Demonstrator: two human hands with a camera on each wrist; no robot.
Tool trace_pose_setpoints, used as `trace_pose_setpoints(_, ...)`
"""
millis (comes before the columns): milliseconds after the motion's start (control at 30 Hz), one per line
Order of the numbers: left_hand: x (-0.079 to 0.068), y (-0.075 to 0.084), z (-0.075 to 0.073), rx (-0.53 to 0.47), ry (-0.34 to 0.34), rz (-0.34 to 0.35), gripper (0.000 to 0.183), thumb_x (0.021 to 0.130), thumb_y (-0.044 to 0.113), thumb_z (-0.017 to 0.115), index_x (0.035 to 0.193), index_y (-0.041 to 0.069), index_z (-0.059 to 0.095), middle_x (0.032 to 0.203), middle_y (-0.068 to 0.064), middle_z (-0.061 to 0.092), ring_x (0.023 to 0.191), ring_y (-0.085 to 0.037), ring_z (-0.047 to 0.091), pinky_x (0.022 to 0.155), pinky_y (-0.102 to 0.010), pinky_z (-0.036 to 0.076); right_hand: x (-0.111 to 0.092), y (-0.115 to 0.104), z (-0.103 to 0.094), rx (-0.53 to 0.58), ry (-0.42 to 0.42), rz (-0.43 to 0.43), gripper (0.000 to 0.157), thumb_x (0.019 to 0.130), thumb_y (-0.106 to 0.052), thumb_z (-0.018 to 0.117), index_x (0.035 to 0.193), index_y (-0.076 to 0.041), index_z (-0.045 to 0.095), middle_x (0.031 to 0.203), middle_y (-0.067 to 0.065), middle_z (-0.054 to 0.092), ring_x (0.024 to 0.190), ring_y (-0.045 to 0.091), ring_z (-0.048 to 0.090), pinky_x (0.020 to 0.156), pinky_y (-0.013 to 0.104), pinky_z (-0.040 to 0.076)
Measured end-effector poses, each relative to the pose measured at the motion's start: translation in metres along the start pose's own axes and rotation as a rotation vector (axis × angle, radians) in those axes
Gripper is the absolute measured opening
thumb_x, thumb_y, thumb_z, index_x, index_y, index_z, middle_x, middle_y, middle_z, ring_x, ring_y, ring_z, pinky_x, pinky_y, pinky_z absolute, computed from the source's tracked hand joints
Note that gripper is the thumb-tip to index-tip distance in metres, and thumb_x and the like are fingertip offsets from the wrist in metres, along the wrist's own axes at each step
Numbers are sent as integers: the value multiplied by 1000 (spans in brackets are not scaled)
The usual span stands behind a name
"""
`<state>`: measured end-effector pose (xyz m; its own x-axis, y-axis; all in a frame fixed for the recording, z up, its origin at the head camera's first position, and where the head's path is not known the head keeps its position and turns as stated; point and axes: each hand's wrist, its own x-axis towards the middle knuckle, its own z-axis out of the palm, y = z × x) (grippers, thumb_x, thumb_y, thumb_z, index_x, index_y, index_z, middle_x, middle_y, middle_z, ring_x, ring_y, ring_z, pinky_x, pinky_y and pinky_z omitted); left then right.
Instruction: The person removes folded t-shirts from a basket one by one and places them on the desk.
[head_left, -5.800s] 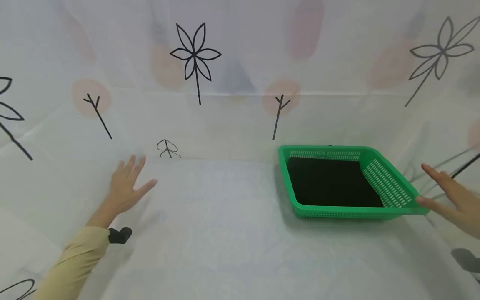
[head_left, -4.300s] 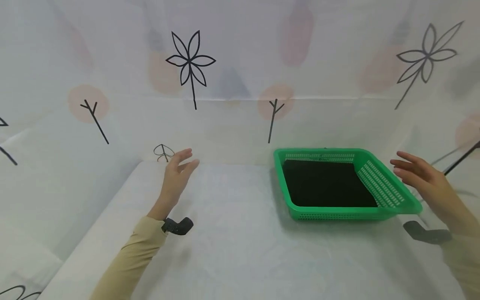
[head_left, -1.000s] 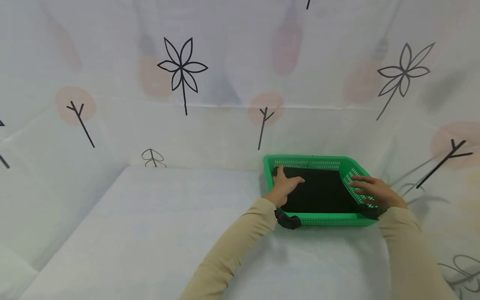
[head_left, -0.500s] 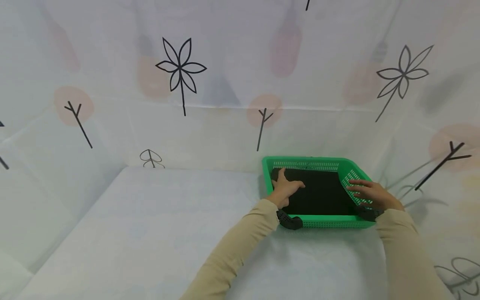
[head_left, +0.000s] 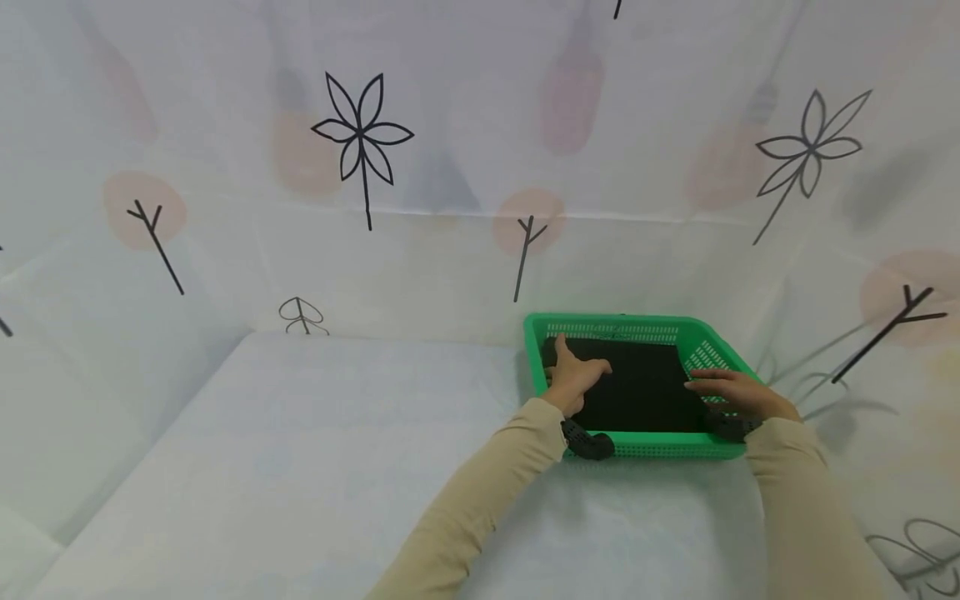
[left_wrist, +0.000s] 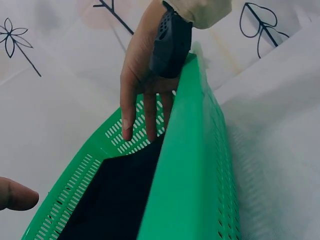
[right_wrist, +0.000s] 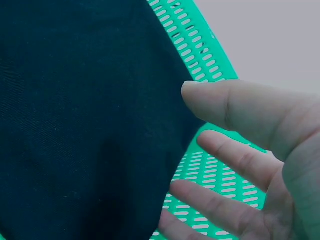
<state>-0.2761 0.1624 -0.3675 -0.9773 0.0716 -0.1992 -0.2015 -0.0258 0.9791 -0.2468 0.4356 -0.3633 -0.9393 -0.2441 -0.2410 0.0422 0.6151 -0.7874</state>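
Right fingers point(right_wrist: 240, 159) have neared black cloth point(right_wrist: 90, 100) in slotted plastic basket point(head_left: 667, 444)

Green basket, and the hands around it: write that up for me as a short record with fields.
Container: green basket, slotted walls
Contents: black cloth, spread across much of the basket
Support: white-covered surface
Left hand: over the cloth's left end, thumb held apart
Right hand: at the cloth's right edge
Contact with cloth: cannot tell for either hand
Backdrop: pale, printed with plants
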Motion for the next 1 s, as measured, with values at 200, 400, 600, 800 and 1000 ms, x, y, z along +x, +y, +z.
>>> trace_pose_setpoints(200, 1, 3, -3, -67, -7, -42, 84, 83, 10, 75, 151, 20, 26, 145, -23, 30, 121, -41, 44, 91, -51, 44, 1, 4, -3, -28, -14, -23, 56, 106, -18, 36, 138, 26, 21, 144, 45, 13, 131, 60, 18, 99, 58, 36)
trace_pose_setpoints(400, 2, 2, -5, -96, -50, -59, 75, 86, 12, 72, 148, 16, 30, 145, -18, 34, 130, -39, 38, 99, -52, 38, 5, 8, -6, -60, -6, 8, 57, 106, -21, 36, 139, 24, 22, 145, 44, 12, 131, 56, 23, 98, 49, 41)
trace_pose_setpoints(600, 4, 0, -6, -73, -57, -48, 69, 86, 9, 70, 146, 14, 36, 143, -16, 38, 130, -38, 39, 100, -52, 38, 6, 10, -8, -28, -12, -5, 59, 106, -21, 37, 140, 23, 19, 146, 43, 9, 133, 58, 14, 102, 59, 31)
trace_pose_setpoints(800, 4, 2, -10, -129, -70, -65, 67, 87, 10, 69, 145, 10, 36, 142, -19, 37, 132, -38, 36, 102, -51, 36, 2, 8, -7, -20, -21, -24, 59, 106, -18, 37, 140, 24, 16, 145, 45, 8, 131, 61, 12, 102, 64, 27)
trace_pose_setpoints(1000, 6, 4, -13, -119, -68, -45, 61, 86, 10, 70, 140, 13, 43, 141, -16, 39, 131, -37, 38, 101, -50, 37, -2, 4, -6, -45, -48, -30, 59, 105, -19, 37, 139, 25, 16, 143, 46, 9, 130, 62, 12, 99, 67, 28)
